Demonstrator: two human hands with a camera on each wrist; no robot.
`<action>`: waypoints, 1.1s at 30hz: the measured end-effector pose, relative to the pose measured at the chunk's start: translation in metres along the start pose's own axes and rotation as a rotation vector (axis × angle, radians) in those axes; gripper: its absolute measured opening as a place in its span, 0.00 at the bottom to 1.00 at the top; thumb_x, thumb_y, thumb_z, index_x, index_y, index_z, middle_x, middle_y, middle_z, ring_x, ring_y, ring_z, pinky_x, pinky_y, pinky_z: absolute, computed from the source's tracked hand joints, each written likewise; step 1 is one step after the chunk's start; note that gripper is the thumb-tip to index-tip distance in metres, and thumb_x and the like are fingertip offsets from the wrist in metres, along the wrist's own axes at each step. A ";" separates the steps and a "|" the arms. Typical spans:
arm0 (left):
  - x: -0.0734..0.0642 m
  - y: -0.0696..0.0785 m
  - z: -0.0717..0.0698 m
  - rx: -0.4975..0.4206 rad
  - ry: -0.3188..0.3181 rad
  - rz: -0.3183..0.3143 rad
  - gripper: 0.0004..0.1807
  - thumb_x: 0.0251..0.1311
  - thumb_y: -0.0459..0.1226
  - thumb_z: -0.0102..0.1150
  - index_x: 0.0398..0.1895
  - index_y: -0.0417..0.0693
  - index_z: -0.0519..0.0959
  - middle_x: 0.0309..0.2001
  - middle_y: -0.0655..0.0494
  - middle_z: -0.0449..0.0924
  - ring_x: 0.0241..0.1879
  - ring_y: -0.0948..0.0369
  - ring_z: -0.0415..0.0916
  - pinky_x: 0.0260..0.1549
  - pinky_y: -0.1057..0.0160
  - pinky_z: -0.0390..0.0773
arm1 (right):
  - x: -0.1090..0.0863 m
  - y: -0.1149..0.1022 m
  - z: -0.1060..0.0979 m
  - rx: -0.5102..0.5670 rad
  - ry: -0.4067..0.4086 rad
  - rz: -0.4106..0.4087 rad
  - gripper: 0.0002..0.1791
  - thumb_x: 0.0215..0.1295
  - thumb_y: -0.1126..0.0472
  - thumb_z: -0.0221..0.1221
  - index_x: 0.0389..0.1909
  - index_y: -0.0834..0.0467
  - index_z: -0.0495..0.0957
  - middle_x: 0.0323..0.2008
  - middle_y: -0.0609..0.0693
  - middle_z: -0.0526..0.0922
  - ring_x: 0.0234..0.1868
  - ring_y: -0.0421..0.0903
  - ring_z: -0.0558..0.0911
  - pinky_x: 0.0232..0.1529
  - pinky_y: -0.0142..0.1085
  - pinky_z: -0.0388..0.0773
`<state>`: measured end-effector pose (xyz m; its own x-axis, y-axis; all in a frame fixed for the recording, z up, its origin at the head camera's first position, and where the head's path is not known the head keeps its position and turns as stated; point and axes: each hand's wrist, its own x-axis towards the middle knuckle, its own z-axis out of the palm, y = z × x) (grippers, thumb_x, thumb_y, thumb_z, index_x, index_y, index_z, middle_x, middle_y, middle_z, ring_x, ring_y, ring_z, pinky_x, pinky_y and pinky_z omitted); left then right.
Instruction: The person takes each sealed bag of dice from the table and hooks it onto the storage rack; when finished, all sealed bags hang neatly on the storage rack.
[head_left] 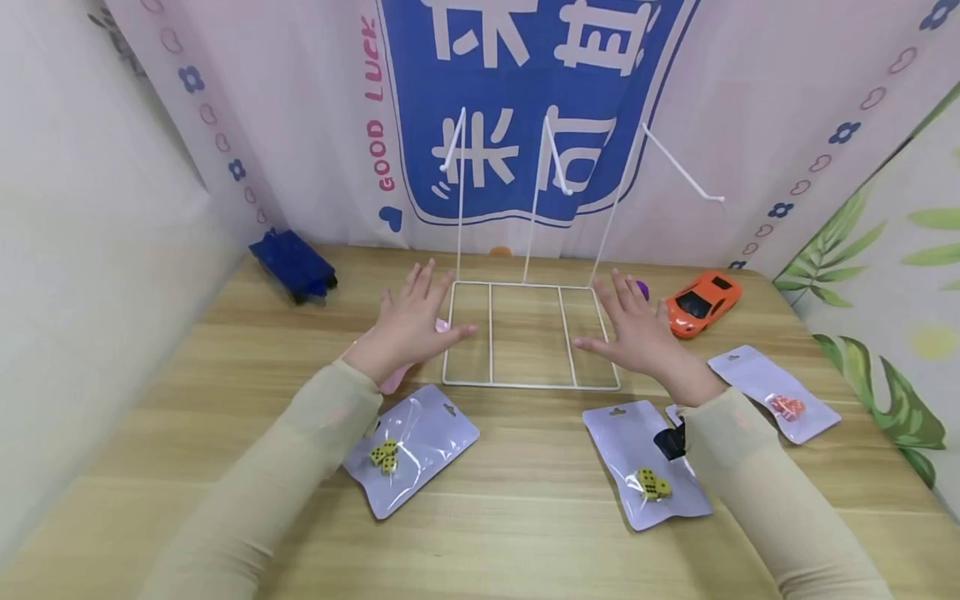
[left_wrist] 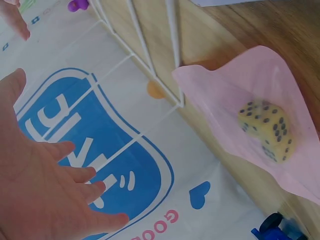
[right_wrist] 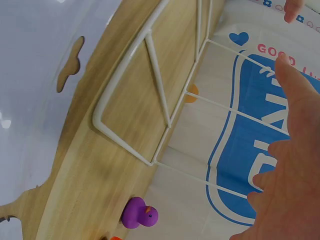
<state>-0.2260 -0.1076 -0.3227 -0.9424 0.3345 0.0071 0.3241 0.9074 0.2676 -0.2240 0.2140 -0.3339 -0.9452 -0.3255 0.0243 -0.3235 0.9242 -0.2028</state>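
Observation:
A white wire rack (head_left: 531, 387) with three upright hooked rods stands on the wooden table. My left hand (head_left: 408, 325) hovers by its left side, fingers spread, holding nothing. On the right side my right hand (head_left: 637, 329) mirrors it, fingers also spread and nothing held. Below the left wrist lies a lilac pouch (head_left: 431, 450) of yellow dice. A pink pouch (left_wrist: 215, 95) with yellow dice is partly hidden by that hand in the head view. Near the right forearm lies another lilac pouch (head_left: 630, 442) with yellow dice, its edge partly covered by the sleeve.
A blue toy vehicle (head_left: 292, 265) sits at the back left. An orange toy car (head_left: 703, 304) and a purple rubber duck (right_wrist: 134, 212) are at the back right. Farther right lies a lilac pouch (head_left: 757, 379) with red dice. A printed curtain (head_left: 322, 125) hangs behind the rack.

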 end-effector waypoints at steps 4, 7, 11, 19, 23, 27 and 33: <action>0.001 -0.001 -0.003 0.000 -0.001 0.003 0.51 0.52 0.69 0.42 0.72 0.52 0.42 0.71 0.45 0.29 0.69 0.49 0.27 0.57 0.33 0.34 | 0.001 0.001 -0.002 -0.002 0.001 0.000 0.53 0.54 0.34 0.55 0.71 0.56 0.41 0.70 0.63 0.36 0.68 0.61 0.35 0.55 0.69 0.31; 0.001 0.000 -0.005 -0.005 0.000 0.003 0.50 0.52 0.69 0.42 0.72 0.52 0.44 0.71 0.45 0.30 0.69 0.49 0.27 0.57 0.33 0.34 | 0.002 0.001 -0.004 -0.007 0.015 -0.004 0.53 0.54 0.33 0.54 0.71 0.56 0.41 0.70 0.63 0.36 0.68 0.61 0.35 0.54 0.69 0.31; 0.000 0.001 -0.008 -0.012 0.009 0.000 0.49 0.53 0.67 0.44 0.71 0.50 0.45 0.71 0.45 0.31 0.69 0.49 0.27 0.57 0.34 0.34 | 0.003 0.000 -0.006 -0.006 0.039 -0.008 0.54 0.54 0.32 0.54 0.71 0.58 0.41 0.70 0.63 0.36 0.69 0.60 0.35 0.54 0.70 0.32; 0.010 0.000 -0.012 -0.064 0.017 -0.002 0.48 0.54 0.66 0.44 0.71 0.50 0.46 0.71 0.46 0.34 0.69 0.49 0.31 0.58 0.35 0.38 | -0.004 -0.003 -0.008 0.024 0.065 0.009 0.52 0.55 0.35 0.55 0.71 0.58 0.43 0.70 0.61 0.36 0.69 0.58 0.36 0.55 0.69 0.34; 0.035 -0.005 -0.019 -0.184 0.003 -0.018 0.43 0.58 0.59 0.48 0.69 0.44 0.51 0.69 0.44 0.49 0.67 0.47 0.45 0.60 0.41 0.49 | -0.010 -0.004 -0.008 0.049 0.072 0.021 0.52 0.55 0.36 0.56 0.71 0.57 0.42 0.70 0.62 0.38 0.69 0.59 0.37 0.55 0.69 0.34; 0.069 -0.018 -0.028 -0.374 -0.002 -0.065 0.30 0.62 0.44 0.52 0.63 0.36 0.62 0.60 0.39 0.65 0.59 0.47 0.62 0.57 0.51 0.62 | -0.010 -0.005 -0.007 0.078 0.077 0.017 0.50 0.56 0.38 0.57 0.70 0.58 0.43 0.69 0.64 0.40 0.69 0.59 0.37 0.56 0.68 0.34; 0.113 -0.034 -0.026 -0.491 0.053 -0.185 0.23 0.62 0.35 0.49 0.59 0.35 0.65 0.53 0.39 0.71 0.53 0.49 0.68 0.51 0.56 0.69 | -0.014 -0.007 -0.002 0.088 0.075 -0.016 0.47 0.57 0.42 0.58 0.68 0.64 0.48 0.68 0.67 0.44 0.68 0.62 0.40 0.56 0.68 0.34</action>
<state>-0.3459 -0.1072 -0.3062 -0.9871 0.1557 -0.0378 0.0871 0.7197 0.6888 -0.2085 0.2127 -0.3314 -0.9416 -0.3214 0.1007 -0.3368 0.8967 -0.2872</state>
